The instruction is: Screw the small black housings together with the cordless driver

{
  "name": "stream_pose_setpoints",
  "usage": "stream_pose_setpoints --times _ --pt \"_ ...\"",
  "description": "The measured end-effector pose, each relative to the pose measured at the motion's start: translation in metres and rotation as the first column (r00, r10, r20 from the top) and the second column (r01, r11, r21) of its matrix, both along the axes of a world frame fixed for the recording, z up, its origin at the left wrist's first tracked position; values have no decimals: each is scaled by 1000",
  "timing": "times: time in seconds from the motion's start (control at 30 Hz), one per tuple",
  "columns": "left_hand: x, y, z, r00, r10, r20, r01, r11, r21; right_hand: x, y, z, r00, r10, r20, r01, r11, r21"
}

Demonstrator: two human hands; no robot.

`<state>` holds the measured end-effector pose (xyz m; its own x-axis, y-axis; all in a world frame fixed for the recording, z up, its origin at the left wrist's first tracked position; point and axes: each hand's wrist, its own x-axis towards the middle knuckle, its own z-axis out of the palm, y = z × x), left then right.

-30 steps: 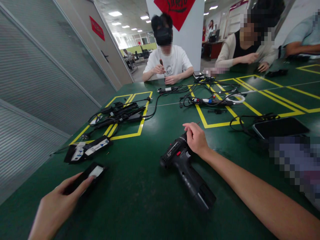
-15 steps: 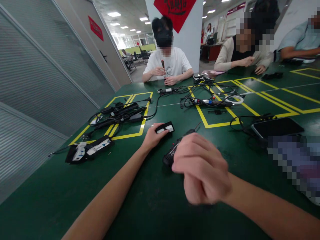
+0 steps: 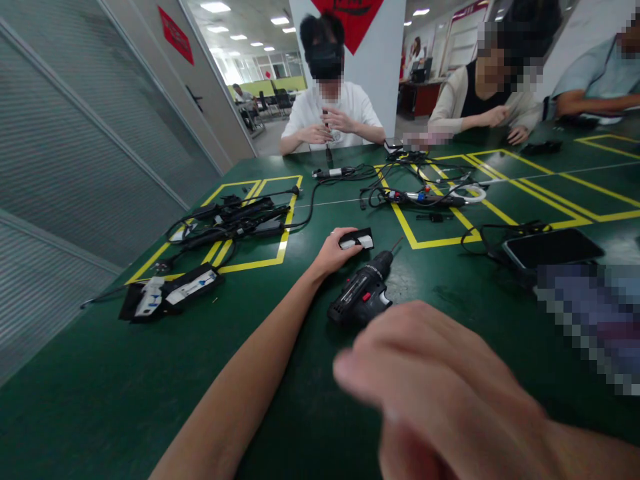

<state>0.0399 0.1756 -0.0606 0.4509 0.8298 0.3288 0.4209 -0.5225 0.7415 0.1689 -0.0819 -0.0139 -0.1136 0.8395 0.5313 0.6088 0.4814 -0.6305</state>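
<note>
My left hand (image 3: 339, 252) grips a small black casing (image 3: 364, 236) with white pieces inside it, resting on the green table. Just to its right and nearer me lies a black cordless drill (image 3: 361, 288) on its side, its bit pointing away. Close to the camera, my right hand (image 3: 440, 393) is raised in front of the drill's handle and hides part of it. Its fingers are curled and pressed together, blurred a little; whatever they hold, if anything, is hidden. No contact between this hand and the drill can be made out.
Two black casings with white parts (image 3: 193, 287) and a pile of black cabled devices (image 3: 240, 220) lie left. More cables and wired tools (image 3: 425, 199) sit beyond the drill. A phone (image 3: 553, 252) lies right. Across the table, a person in a white shirt (image 3: 350, 107) holds a screwdriver.
My right hand has come nearer the camera and lower, uncovering more of the drill. In the picture, my left hand and the casing have shifted right and slightly up.
</note>
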Motion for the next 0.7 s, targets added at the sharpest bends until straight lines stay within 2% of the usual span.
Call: stream_pose_setpoints --times 0.07,0.13,0.23,0.33,0.57,0.7 --pt "0 2 -1 1000 -10 6 10 1000 -18 -1 7 28 979 -65 194 73 997 -38" --pt "0 5 -1 1000 -22 13 22 999 -36 -4 17 36 895 -205 397 230 973 -18" --pt "-2 9 0 999 -50 18 52 997 -63 -7 32 17 774 -242 585 325 945 -39" --pt "-4 12 1 997 -80 15 81 994 -78 -9 40 -4 722 -256 643 385 921 -65" --pt "-4 10 2 993 -99 66 104 991 -84 -11 46 -9 800 -216 560 386 899 -205" --pt "-3 7 2 997 -60 39 63 996 -59 8 48 -9 888 -173 427 308 912 -272"
